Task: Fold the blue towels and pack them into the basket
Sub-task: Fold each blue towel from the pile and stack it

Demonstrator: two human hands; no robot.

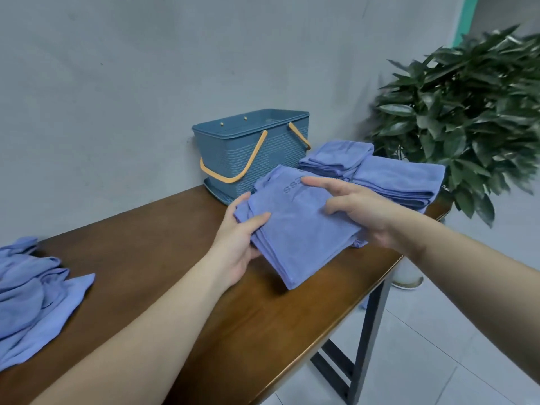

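A folded blue towel (pixel 298 229) sits in the middle of the wooden table (pixel 163 287), just in front of the blue basket (pixel 254 147) with orange handles. My left hand (pixel 239 244) grips its left edge, thumb on top and fingers underneath. My right hand (pixel 359 209) holds its right side, index finger stretched over the top and thumb pressing down. Two stacks of folded blue towels (pixel 400 179) lie to the right of the basket. A crumpled heap of unfolded blue towels (pixel 32 293) lies at the table's left end.
The basket stands against the grey wall (pixel 146 68). A leafy potted plant (pixel 473 106) rises beyond the table's right end. The table's right edge drops to a tiled floor (pixel 438 346).
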